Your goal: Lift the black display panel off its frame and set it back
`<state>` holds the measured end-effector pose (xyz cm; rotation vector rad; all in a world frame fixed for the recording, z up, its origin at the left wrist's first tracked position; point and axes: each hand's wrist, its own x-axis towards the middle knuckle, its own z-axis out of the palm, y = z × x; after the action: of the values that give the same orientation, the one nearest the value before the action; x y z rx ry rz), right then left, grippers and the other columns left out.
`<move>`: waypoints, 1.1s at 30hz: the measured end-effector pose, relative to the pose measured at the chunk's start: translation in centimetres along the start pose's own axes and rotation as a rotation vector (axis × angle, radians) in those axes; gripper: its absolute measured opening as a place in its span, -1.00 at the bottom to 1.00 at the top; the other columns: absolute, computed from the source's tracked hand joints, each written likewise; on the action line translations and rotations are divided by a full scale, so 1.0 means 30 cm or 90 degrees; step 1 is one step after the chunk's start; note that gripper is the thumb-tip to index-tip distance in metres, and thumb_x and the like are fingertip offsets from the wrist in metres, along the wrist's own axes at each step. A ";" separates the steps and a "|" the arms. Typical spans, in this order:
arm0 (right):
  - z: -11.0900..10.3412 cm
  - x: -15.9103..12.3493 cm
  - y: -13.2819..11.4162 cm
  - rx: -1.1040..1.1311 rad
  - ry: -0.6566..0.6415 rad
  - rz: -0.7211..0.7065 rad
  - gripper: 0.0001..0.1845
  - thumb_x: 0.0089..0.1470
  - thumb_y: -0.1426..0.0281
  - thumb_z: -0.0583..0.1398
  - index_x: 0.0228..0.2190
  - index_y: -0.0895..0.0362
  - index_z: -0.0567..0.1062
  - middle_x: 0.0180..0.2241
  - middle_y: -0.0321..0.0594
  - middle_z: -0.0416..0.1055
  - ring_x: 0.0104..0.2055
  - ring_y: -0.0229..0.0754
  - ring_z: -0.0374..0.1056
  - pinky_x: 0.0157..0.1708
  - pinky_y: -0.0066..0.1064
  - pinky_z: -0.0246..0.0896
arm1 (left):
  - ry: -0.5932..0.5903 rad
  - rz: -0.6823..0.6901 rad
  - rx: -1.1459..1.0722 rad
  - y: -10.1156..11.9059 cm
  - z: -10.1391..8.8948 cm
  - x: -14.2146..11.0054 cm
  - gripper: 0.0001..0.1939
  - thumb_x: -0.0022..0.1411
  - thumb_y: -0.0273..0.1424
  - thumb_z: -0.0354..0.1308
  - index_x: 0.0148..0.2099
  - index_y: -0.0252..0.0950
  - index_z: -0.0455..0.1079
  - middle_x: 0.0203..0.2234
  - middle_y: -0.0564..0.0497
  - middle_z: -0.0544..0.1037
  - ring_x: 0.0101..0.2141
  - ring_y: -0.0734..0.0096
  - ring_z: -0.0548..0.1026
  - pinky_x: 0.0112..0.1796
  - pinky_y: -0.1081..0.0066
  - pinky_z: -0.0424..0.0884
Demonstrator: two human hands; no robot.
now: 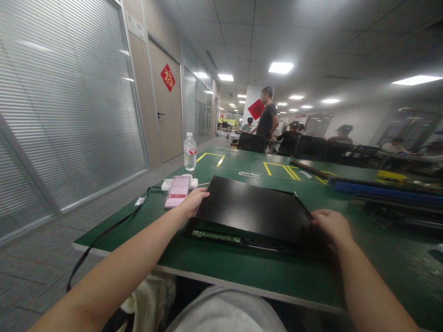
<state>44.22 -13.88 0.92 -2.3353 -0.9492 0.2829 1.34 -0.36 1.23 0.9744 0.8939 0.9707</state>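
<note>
Head view: you face a green surface (207, 263).
Black panel (254, 206): over this surface, a circuit strip (216, 236) showing at its near edge.
Left hand (195, 202): your fingers grasp the panel's left edge.
Right hand (332, 227): your fingers grasp its right edge.

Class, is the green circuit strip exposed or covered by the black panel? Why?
Exposed, at least partly: the green circuit strip shows beyond the near edge of the black panel.
</note>
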 end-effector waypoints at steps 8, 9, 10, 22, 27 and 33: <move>0.002 0.003 0.006 0.001 -0.004 0.007 -0.71 -0.05 0.25 0.16 -0.31 0.02 0.62 -0.34 -0.21 0.61 -0.31 -0.03 0.48 -0.41 -0.30 0.28 | 0.003 0.004 0.027 0.001 -0.003 0.002 -0.51 0.07 -0.65 0.07 0.08 -0.38 0.44 -0.43 -0.06 0.65 -0.45 0.26 0.62 -0.40 0.35 0.51; 0.003 0.004 0.007 0.003 0.000 0.003 -0.71 -0.06 0.26 0.16 -0.32 0.02 0.62 -0.34 -0.20 0.61 -0.32 -0.03 0.48 -0.42 -0.30 0.28 | 0.004 0.004 0.031 0.000 -0.002 0.002 -0.50 0.07 -0.65 0.07 0.08 -0.38 0.43 -0.42 -0.06 0.65 -0.45 0.26 0.62 -0.39 0.34 0.51; 0.003 0.005 0.008 0.005 0.004 -0.002 -0.71 -0.06 0.26 0.16 -0.32 0.03 0.62 -0.35 -0.18 0.61 -0.33 -0.03 0.47 -0.42 -0.30 0.28 | 0.007 0.005 0.037 0.000 -0.002 0.001 -0.50 0.08 -0.65 0.06 0.09 -0.38 0.42 -0.42 -0.06 0.65 -0.46 0.26 0.61 -0.39 0.34 0.51; 0.005 0.013 0.007 -0.032 0.015 -0.014 -0.71 -0.05 0.27 0.15 -0.33 0.03 0.64 -0.37 -0.20 0.60 -0.26 0.00 0.47 -0.39 -0.29 0.24 | 0.096 0.011 0.139 0.011 0.031 -0.041 -0.64 0.23 -0.58 0.07 0.08 -0.30 0.30 -0.44 -0.01 0.60 -0.58 0.35 0.54 -0.48 0.39 0.46; 0.002 0.015 0.012 -0.022 0.020 -0.020 -0.72 -0.09 0.27 0.16 -0.36 0.04 0.64 -0.39 -0.17 0.60 -0.32 0.00 0.46 -0.42 -0.28 0.25 | 0.079 0.014 0.126 0.006 0.025 -0.038 -0.63 0.23 -0.56 0.08 0.09 -0.28 0.31 -0.47 0.01 0.59 -0.57 0.35 0.54 -0.47 0.38 0.47; 0.007 0.022 0.019 -0.018 0.022 -0.032 -0.71 -0.08 0.25 0.16 -0.36 0.05 0.64 -0.41 -0.15 0.59 -0.34 0.00 0.46 -0.43 -0.29 0.26 | 0.057 0.041 0.107 -0.015 0.007 -0.018 -0.61 0.18 -0.52 0.17 0.07 -0.28 0.36 -0.41 -0.02 0.63 -0.51 0.33 0.57 -0.42 0.37 0.48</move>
<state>44.93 -13.65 0.42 -2.3303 -1.0008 0.2099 1.47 -1.03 0.98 1.1157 1.0373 1.0124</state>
